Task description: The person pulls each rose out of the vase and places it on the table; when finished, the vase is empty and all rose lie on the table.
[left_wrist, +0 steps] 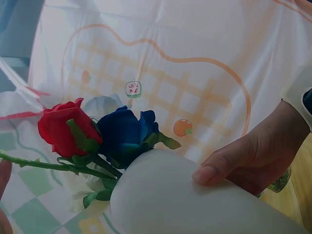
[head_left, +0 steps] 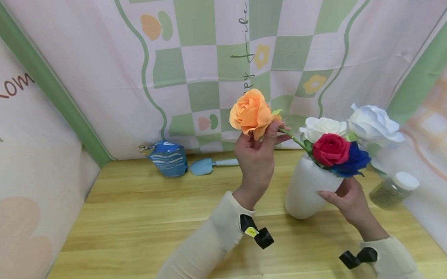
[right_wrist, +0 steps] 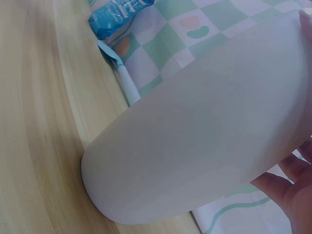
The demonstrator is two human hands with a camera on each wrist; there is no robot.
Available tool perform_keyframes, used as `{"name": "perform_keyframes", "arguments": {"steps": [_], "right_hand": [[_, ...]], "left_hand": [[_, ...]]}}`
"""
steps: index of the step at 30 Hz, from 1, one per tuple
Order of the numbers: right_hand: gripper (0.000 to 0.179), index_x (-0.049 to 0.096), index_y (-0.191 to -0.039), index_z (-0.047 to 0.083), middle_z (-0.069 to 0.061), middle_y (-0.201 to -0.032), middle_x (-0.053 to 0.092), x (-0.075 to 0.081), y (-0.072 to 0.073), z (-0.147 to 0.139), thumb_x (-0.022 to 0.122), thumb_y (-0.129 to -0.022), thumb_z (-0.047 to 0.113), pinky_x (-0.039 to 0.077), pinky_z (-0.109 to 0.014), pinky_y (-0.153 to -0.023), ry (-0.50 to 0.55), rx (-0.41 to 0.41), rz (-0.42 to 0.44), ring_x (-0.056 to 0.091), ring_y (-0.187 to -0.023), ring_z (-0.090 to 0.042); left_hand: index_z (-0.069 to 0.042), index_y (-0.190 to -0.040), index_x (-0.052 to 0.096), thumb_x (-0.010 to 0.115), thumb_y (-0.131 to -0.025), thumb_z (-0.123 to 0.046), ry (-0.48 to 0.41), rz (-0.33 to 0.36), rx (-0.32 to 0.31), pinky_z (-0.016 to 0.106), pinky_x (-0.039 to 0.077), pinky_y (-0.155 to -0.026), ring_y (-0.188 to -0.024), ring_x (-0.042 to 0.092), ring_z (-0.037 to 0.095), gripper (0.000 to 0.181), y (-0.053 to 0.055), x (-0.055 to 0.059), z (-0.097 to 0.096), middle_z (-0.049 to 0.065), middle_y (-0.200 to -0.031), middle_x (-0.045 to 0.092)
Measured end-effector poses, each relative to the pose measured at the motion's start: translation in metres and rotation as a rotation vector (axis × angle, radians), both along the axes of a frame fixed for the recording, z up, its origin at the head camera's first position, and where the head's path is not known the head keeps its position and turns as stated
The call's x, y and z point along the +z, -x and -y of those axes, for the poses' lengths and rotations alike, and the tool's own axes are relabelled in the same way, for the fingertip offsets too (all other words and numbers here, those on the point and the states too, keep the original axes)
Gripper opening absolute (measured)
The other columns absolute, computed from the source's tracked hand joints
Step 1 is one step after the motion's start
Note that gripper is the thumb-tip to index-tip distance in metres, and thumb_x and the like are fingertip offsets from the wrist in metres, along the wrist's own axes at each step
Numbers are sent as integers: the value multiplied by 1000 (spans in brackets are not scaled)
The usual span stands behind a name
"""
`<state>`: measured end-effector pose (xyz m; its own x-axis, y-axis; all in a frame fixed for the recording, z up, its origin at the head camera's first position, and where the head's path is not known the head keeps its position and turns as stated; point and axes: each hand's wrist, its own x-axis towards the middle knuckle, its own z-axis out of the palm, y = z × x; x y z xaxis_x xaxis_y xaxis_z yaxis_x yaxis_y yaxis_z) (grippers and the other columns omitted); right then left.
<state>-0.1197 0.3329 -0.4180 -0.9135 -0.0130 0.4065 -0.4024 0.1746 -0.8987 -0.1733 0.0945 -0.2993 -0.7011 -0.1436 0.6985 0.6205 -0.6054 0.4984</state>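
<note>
An orange rose leans left out of a white vase. My left hand pinches it just below the bloom, and its green stem runs down to the vase mouth. With thumb and fingers spread round the side of the vase, my right hand grips it; the far fingers are partly hidden behind it. A red rose, a blue rose and two white roses stand together at the mouth. In the right wrist view the vase's rounded base lies close against the wooden table.
At the back of the table stand a crumpled blue bag and a small light-blue trowel. A clear jar with a white lid is right of my right hand. Patterned cloth hangs behind.
</note>
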Motion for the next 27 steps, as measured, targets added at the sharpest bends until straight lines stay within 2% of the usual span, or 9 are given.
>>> {"name": "perform_keyframes", "arguments": {"steps": [3, 6, 9, 12, 15, 16, 23, 27], "right_hand": [[79, 40, -150, 10, 13, -136, 58, 0, 0, 0, 64, -81, -20, 53, -9, -88, -3, -2, -2, 60, -114, 2], [80, 39, -151, 10, 13, -136, 57, 0, 0, 0, 63, -81, -20, 53, -8, -88, -3, 0, 0, 60, -114, 2], [80, 38, -151, 10, 13, -137, 57, 0, 0, 0, 63, -81, -21, 53, -9, -89, 0, 4, 0, 60, -115, 2], [80, 39, -151, 10, 13, -136, 58, 0, 0, 0, 63, -81, -20, 53, -8, -89, -1, 5, 0, 60, -114, 2], [79, 39, -150, 10, 13, -136, 58, 0, 0, 1, 63, -82, -20, 53, -8, -89, -6, 2, 2, 60, -115, 2], [79, 39, -151, 10, 13, -136, 58, 0, 0, 1, 63, -82, -20, 53, -8, -89, -5, 2, 2, 60, -115, 2], [79, 37, -151, 9, 12, -137, 58, -1, -1, 2, 63, -82, -20, 54, -9, -88, 22, 12, 0, 60, -115, 2], [80, 37, -152, 9, 12, -138, 57, -1, -1, 2, 62, -82, -20, 53, -9, -89, 31, 18, 1, 59, -116, 1]], "left_hand": [[20, -115, 51, 60, -98, -2, -10, 14, 16, 53, 62, -75, -86, 73, 32, 30, 3, 1, 3, 47, -99, 56], [21, -113, 51, 60, -98, -1, -28, 26, 22, 55, 62, -74, -85, 72, 10, 28, 7, 3, 6, 48, -97, 55], [21, -113, 51, 60, -98, 0, -40, 41, 19, 54, 62, -73, -85, 71, 10, 28, 10, 6, 9, 42, -95, 57], [19, -114, 52, 60, -97, 1, -46, 69, 6, 52, 63, -72, -83, 71, 11, 26, 12, 8, 12, 23, -92, 65], [16, -115, 54, 59, -97, 1, -67, 112, -16, 49, 63, -71, -82, 71, 12, 24, 13, 10, 16, 2, -92, 68], [14, -115, 55, 59, -98, 1, -74, 128, -21, 47, 64, -71, -82, 71, 12, 23, 14, 11, 17, -1, -92, 68], [-2, -110, 63, 60, -98, -3, -118, 229, -30, 38, 65, -70, -79, 72, 14, 12, 20, 17, 29, 0, -89, 70], [-2, -109, 64, 62, -98, -5, -138, 276, -15, 39, 65, -71, -77, 72, 15, 12, 24, 21, 37, 2, -87, 70]]}}
